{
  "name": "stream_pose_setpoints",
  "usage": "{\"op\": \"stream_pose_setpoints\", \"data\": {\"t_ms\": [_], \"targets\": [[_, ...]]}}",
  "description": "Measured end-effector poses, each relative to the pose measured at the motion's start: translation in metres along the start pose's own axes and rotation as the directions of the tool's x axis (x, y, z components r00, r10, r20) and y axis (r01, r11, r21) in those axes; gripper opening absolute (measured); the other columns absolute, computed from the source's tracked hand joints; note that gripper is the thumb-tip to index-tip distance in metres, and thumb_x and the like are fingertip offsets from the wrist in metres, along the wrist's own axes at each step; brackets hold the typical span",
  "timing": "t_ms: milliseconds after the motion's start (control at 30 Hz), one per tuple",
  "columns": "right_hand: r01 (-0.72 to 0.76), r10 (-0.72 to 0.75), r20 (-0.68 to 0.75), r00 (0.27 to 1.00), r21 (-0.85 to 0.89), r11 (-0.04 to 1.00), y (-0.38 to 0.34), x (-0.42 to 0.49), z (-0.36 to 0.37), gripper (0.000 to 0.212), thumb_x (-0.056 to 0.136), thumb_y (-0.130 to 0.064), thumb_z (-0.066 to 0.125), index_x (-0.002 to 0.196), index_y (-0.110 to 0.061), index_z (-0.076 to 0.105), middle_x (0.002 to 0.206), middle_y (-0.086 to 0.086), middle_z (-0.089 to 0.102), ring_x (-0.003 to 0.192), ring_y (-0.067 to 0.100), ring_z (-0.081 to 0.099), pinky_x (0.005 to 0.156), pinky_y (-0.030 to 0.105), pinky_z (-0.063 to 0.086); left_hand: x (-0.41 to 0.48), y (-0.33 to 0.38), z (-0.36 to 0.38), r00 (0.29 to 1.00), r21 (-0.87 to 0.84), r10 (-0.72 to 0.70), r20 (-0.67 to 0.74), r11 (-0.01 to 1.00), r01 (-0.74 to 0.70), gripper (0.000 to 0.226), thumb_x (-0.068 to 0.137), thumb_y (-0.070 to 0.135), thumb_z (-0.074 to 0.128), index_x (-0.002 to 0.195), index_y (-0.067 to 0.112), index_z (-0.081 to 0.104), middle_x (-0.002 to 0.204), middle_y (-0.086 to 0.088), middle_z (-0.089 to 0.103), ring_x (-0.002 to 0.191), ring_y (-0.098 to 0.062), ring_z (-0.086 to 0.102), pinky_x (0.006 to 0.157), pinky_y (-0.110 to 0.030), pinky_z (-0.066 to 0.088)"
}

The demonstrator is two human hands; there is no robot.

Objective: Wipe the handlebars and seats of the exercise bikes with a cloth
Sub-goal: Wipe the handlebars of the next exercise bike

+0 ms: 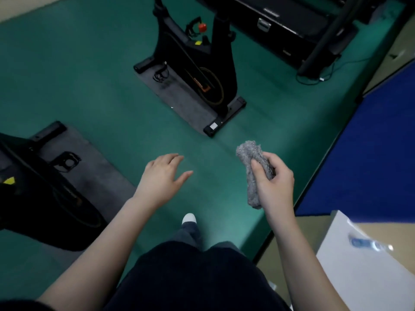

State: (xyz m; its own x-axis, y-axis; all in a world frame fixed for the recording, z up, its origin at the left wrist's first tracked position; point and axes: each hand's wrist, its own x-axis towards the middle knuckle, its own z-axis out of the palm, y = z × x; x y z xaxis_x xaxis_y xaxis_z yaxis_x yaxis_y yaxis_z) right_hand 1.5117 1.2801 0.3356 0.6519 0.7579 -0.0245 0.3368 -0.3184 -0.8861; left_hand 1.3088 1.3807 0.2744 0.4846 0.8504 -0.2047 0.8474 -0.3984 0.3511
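Two bikes in view, one soft cloth bunched in the right hand, nothing being wiped.

Taking the far exercise bike [197, 70] as the landmark: the near exercise bike [40, 187] stands well to its left and closer to the person, on a dark mat [96, 169]; no handlebars or seats show in view. Nearer than the far bike's base, above the green floor [89, 63], the left hand [161, 176] hovers with fingers loosely spread, holding nothing. To the right of that, the right hand [274, 182] curls around the grey cloth [253, 171], thumb pressed across its middle. The cloth looks light, fluffy and limp, likely to flop and bunch, so a full-palm hold around its middle should suit wiping; little risk of slipping or damage.
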Motion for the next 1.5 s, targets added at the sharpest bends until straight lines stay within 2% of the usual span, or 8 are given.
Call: {"op": "stream_pose_setpoints", "data": {"t_ms": [233,433,600,867,1000,1133,1300,1500], "targets": [[0.019,-0.02,0.141,0.99,0.006,1.0,-0.028,0.079,0.043,0.011,0.089,-0.013,0.063,0.095,-0.022,0.063,0.096,0.003,0.067,0.09,0.02,0.063,0.086,0.044,0.051,0.041,-0.026,-0.024,0.981,-0.041,-0.19,-0.048,0.981,0.188,0.056,0.093,0.05,0.047,0.136,0.015,0.048,0.141,-0.001,0.049,0.13,-0.022,0.043,0.106,-0.039,0.032],[0.106,-0.116,0.356,0.927,0.049,0.993,-0.048,0.152,0.092,0.012,0.089,-0.01,0.062,0.099,-0.013,0.066,0.097,0.005,0.069,0.092,0.02,0.064,0.087,0.04,0.051,0.061,-0.049,-0.035,0.891,-0.049,-0.446,-0.081,0.895,0.444,0.055,0.094,0.05,0.046,0.136,0.015,0.048,0.139,-0.002,0.051,0.128,-0.022,0.046,0.105,-0.038,0.032],[0.217,-0.236,0.513,0.826,0.097,0.971,-0.073,0.226,0.13,0.022,0.088,-0.009,0.064,0.09,-0.031,0.061,0.094,0.0,0.068,0.093,0.018,0.063,0.088,0.037,0.05,0.099,-0.052,-0.048,0.769,-0.123,-0.621,-0.153,0.784,0.609,0.056,0.094,0.049,0.046,0.137,0.014,0.048,0.14,-0.002,0.05,0.13,-0.022,0.043,0.107,-0.038,0.031],[0.295,-0.326,0.659,0.678,0.162,0.942,-0.112,0.335,0.178,0.013,0.089,-0.01,0.061,0.102,-0.009,0.066,0.098,0.007,0.069,0.095,0.023,0.064,0.09,0.046,0.05,0.161,-0.033,-0.063,0.582,-0.213,-0.777,-0.24,0.627,0.749,0.058,0.093,0.051,0.045,0.138,0.014,0.048,0.145,-0.003,0.043,0.138,-0.021,0.033,0.114,-0.038,0.023],[0.321,-0.351,0.749,0.562,0.193,0.927,-0.126,0.348,0.204,0.012,0.09,-0.011,0.061,0.1,-0.011,0.067,0.097,0.004,0.068,0.089,0.02,0.063,0.086,0.04,0.052,0.169,-0.032,-0.065,0.488,-0.256,-0.842,-0.232,0.536,0.804,0.059,0.094,0.053,0.043,0.14,0.018,0.045,0.148,0.0,0.04,0.14,-0.019,0.028,0.114,-0.037,0.018],[0.353,-0.385,0.796,0.468,0.231,0.907,-0.142,0.351,0.234,0.014,0.089,-0.012,0.062,0.093,-0.025,0.062,0.094,-0.002,0.067,0.085,0.013,0.061,0.08,0.027,0.047,0.174,-0.041,-0.072,0.402,-0.282,-0.888,-0.223,0.454,0.845,0.059,0.093,0.054,0.044,0.141,0.018,0.043,0.146,0.001,0.043,0.14,-0.018,0.03,0.114,-0.036,0.019],[0.384,-0.388,0.835,0.39,0.236,0.893,-0.167,0.352,0.291,0.012,0.088,-0.009,0.063,0.099,-0.012,0.067,0.097,0.004,0.069,0.091,0.017,0.063,0.085,0.032,0.05,0.178,-0.07,-0.079,0.308,-0.328,-0.927,-0.214,0.366,0.871,0.059,0.093,0.052,0.045,0.14,0.017,0.044,0.144,0.0,0.046,0.138,-0.017,0.033,0.114,-0.036,0.021],[0.428,-0.424,0.864,0.271,0.286,0.857,-0.203,0.348,0.368,0.01,0.088,-0.008,0.062,0.096,-0.012,0.068,0.093,0.003,0.068,0.088,0.012,0.062,0.078,0.022,0.046,0.193,-0.132,-0.089,0.233,-0.398,-0.957,-0.171,0.284,0.873,0.06,0.095,0.052,0.041,0.143,0.017,0.04,0.146,0.001,0.043,0.139,-0.016,0.031,0.114,-0.034,0.02]]}}
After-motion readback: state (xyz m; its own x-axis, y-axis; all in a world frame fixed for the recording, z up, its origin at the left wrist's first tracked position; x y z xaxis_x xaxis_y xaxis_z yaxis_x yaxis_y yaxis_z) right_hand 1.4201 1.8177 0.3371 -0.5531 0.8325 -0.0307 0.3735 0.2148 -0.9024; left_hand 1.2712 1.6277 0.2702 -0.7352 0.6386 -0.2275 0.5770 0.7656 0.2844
